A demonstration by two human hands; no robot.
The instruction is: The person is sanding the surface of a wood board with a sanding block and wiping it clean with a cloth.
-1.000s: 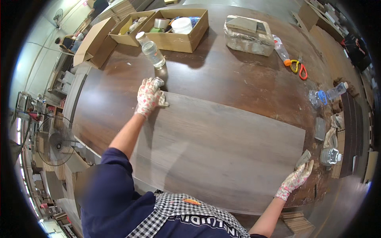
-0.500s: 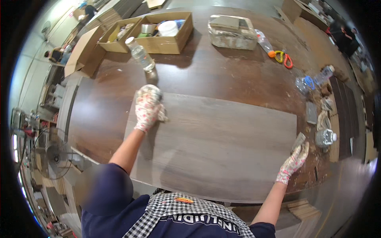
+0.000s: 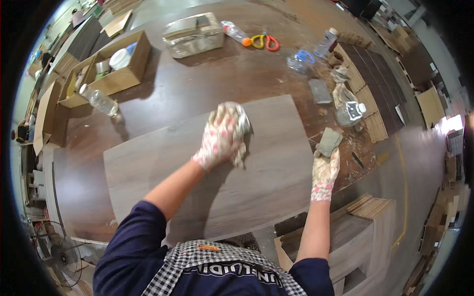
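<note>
Along the near edge of a brown table [image 3: 148, 106], a grey wood-grain panel [image 3: 274, 143] is lying lengthwise from left to right. The left hand [image 3: 217, 140], nearer, is pressing a crumpled rag [image 3: 242, 124] onto the panel's far half; just beyond its right edge, toward the table's near right corner, the right hand [image 3: 326, 170] is holding a grey block [image 3: 329, 141].

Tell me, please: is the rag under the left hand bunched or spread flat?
Bunched: the rag bulges beside the left hand, with one crumpled end sticking out.
</note>
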